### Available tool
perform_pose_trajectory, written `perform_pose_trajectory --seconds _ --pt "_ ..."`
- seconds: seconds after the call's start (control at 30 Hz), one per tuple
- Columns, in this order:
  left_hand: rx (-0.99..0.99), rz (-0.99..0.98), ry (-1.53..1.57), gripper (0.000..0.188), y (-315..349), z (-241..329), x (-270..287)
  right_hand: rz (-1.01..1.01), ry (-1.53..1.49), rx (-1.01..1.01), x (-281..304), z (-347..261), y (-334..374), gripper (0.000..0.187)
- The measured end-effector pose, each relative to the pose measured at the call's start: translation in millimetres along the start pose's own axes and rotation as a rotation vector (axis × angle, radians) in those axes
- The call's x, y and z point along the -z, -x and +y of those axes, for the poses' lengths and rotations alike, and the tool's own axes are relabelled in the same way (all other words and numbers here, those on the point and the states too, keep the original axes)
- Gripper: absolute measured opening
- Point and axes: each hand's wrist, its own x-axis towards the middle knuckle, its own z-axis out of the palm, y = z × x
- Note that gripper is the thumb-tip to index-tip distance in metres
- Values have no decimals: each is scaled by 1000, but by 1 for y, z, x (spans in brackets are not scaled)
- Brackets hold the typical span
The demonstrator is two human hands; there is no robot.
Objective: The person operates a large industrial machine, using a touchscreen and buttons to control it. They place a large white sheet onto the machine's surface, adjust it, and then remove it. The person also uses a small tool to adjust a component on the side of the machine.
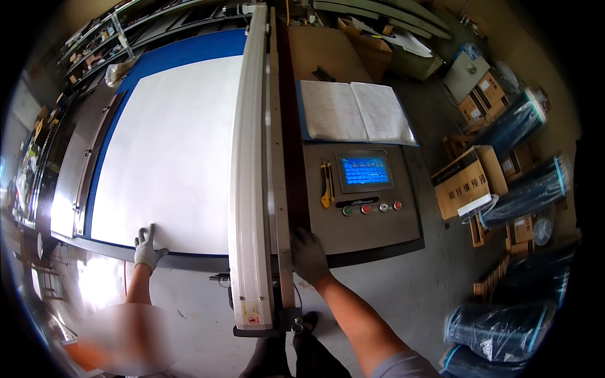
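My left hand [149, 249], in a light grey glove, lies palm down with fingers spread on the near edge of a large white sheet [176, 151]. The sheet lies flat on the blue bed [183, 51] of a cutting machine. A long pale metal gantry beam [250, 170] crosses the bed from near to far and covers the sheet's right side. My right hand [309, 257], also gloved, is at the near right side of the beam, beside the control panel. Its fingers are in dark shadow, so their grip is unclear.
Right of the beam, the panel holds a lit screen [364, 171], push buttons [365, 209], a yellow utility knife [326, 186] and a black pen [357, 202]. Behind them is an open notebook [353, 110]. Cardboard boxes [463, 183] and wrapped dark rolls [526, 189] stand at the right.
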Motion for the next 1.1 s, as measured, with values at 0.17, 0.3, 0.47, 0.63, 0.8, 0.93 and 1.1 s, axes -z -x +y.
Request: perform_pose_trajectory --seconds 0.17,0.3,0.47,0.63,0.8,0.93,1.1 --pt "16 -19 -18 106 2 0 4 8 -30 -13 7 -7 -3 44" --pt "3 -10 -16 105 5 7 8 8 -15 -18 3 -5 -2 44" --pt "2 -1 -37 104 5 3 6 -10 1 -8 -5 -3 -1 46" --pt "9 -2 -46 105 4 3 6 -38 5 -27 -4 -5 -2 48" --pt "4 1 -52 105 1 4 6 -6 -36 -19 -2 -2 2 48" --pt "9 -14 -37 104 1 4 5 18 -85 -41 -3 -1 2 46" --pt "19 -1 -30 105 1 5 4 27 -92 -36 1 0 1 45"
